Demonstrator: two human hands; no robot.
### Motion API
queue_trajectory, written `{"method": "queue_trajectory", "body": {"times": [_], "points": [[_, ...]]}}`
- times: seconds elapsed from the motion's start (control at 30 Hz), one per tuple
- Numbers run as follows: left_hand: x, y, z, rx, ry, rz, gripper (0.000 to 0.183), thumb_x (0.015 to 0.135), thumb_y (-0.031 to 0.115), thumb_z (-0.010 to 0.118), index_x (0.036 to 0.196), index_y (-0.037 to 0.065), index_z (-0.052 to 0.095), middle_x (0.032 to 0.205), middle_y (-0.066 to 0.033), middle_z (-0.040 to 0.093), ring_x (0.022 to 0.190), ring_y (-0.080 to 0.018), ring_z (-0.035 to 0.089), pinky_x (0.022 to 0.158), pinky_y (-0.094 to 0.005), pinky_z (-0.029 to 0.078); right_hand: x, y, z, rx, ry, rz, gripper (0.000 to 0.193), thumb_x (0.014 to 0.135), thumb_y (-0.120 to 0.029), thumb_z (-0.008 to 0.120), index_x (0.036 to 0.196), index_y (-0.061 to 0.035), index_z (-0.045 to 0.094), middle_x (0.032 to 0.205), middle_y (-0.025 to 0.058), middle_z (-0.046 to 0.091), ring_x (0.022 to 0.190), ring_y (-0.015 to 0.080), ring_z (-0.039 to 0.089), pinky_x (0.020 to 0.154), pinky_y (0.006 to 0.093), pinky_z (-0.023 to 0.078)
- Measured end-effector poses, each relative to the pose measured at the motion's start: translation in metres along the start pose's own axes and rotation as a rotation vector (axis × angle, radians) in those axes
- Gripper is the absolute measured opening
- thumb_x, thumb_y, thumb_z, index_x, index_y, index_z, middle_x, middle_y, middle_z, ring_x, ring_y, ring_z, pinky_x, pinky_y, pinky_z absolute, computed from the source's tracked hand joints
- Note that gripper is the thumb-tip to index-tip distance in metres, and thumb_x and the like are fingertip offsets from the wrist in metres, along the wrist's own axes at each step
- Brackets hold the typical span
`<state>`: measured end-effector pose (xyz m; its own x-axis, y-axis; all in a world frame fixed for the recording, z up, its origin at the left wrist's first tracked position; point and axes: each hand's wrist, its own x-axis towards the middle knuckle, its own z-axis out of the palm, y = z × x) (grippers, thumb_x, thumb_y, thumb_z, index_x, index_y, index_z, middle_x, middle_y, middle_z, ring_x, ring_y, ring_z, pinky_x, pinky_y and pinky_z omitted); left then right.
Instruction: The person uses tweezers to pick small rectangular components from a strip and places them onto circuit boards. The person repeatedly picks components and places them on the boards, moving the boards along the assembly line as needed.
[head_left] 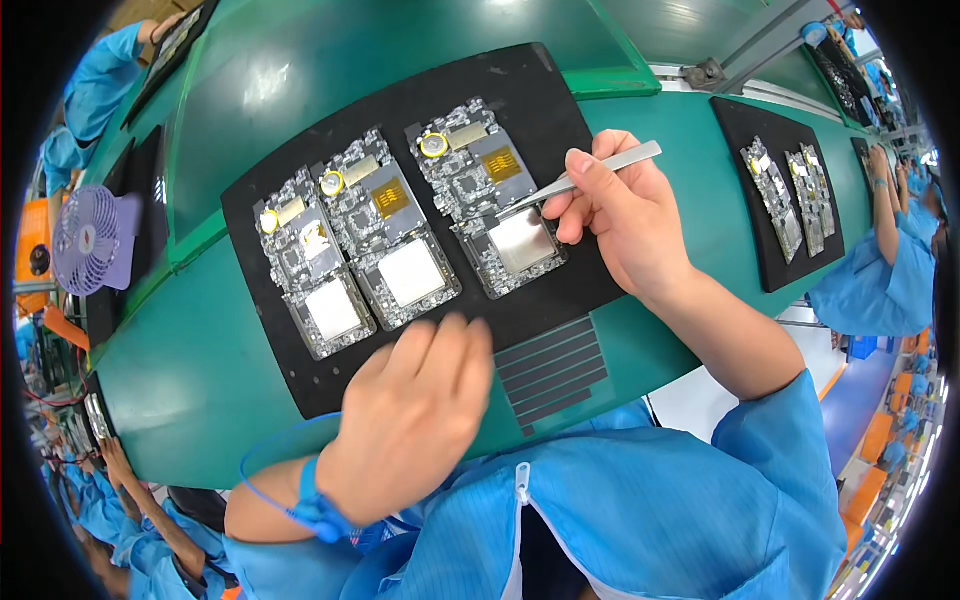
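Note:
My right hand (630,215) pinches metal tweezers (610,165), their tips at the circuit board (485,205) on the right of the black mat (300,150). The tips lie just above that board's square silver shield; whether they hold anything is too small to tell. Two more boards, a middle one (370,220) and a left one (305,265), lie close together. Each board carries a round yellow-rimmed part near its far end. My left hand (415,410) hovers near the mat's front edge, its fingertips smeared by motion. A blue wrist strap (310,500) with a coiled cord circles my left wrist.
Dark strips (555,370) lie in a row on the green table (170,400) in front of the mat. To the right, another black mat (735,150) holds several boards. A purple fan (95,240) stands at the left. Co-workers in blue sit on both sides.

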<state>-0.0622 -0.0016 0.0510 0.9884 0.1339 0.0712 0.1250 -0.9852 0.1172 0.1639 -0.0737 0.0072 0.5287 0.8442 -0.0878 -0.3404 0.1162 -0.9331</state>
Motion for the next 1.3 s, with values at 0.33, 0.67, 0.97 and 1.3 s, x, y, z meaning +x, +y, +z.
{"method": "queue_trajectory", "body": {"times": [0.33,0.67,0.97,1.3], "points": [[0.033,0.0,0.061,0.148,0.325,0.009,0.046,0.073,0.019,0.069,0.11,-0.008,0.062,0.109,-0.0223,0.06,0.098,-0.0315,0.06,0.078,-0.0336,0.052,0.0,0.018,-0.002,-0.04,-0.054,-0.088,0.02,0.095,-0.013,0.055,0.096,-0.0072,0.035,0.074,0.0134,0.063,0.058,0.0142,0.063,0.053,0.0235,0.051],[0.032,-0.007,0.06,0.183,0.319,0.062,0.044,0.073,0.019,0.067,0.108,-0.008,0.063,0.107,-0.023,0.061,0.096,-0.0325,0.061,0.079,-0.0347,0.054,0.002,0.023,-0.005,-0.035,-0.079,-0.118,0.018,0.095,-0.009,0.054,0.097,-0.0075,0.036,0.075,0.0143,0.064,0.057,0.0137,0.062,0.053,0.0229,0.051],[0.032,-0.005,0.059,0.176,0.312,0.059,0.044,0.074,0.019,0.066,0.108,-0.009,0.063,0.107,-0.0235,0.061,0.097,-0.033,0.06,0.08,-0.0354,0.054,0.002,0.022,-0.003,-0.049,-0.085,-0.139,0.017,0.095,-0.009,0.053,0.097,-0.0067,0.036,0.076,0.0135,0.063,0.059,0.0143,0.063,0.053,0.0235,0.052],[0.033,-0.005,0.059,0.137,0.303,0.042,0.044,0.073,0.018,0.067,0.108,-0.008,0.062,0.111,-0.0239,0.059,0.097,-0.0324,0.059,0.081,-0.0347,0.053,0.001,0.022,-0.002,-0.029,-0.062,-0.129,0.018,0.095,-0.008,0.054,0.097,-0.0065,0.036,0.077,0.0077,0.058,0.063,0.0139,0.064,0.053,0.0233,0.052]]}}
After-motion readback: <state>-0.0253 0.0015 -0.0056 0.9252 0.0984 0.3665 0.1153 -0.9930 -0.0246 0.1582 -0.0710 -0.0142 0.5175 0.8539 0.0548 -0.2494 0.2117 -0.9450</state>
